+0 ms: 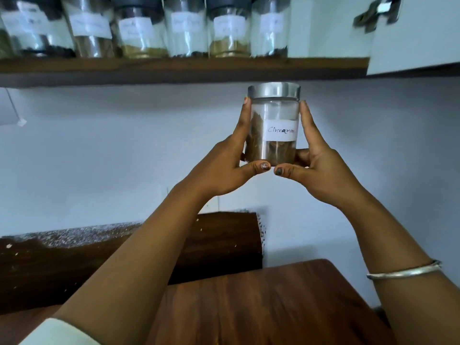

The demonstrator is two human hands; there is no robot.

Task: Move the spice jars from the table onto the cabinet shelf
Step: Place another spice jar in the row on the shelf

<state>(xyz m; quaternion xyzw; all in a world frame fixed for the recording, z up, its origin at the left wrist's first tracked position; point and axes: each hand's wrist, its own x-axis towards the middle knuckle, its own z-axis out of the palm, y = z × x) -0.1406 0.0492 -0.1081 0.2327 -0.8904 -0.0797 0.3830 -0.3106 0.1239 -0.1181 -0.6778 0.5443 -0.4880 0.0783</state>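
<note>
A glass jar labelled "Cinnamon" [273, 125], with a steel lid and brown bark inside, is held upright in the air just below the shelf edge. My left hand [231, 158] grips its left side and my right hand [316, 160] its right side, thumbs meeting under the base. Above, the dark wooden cabinet shelf [184, 67] carries a row of several labelled spice jars [142, 31], blurred. The jar's lid sits level with the shelf's underside, under the free right end of the shelf.
An open white cabinet door [410, 41] with a metal hinge [373, 13] hangs at the upper right. A brown wooden table [261, 307] lies below my arms, a dark wooden board [74, 257] behind it against the pale wall.
</note>
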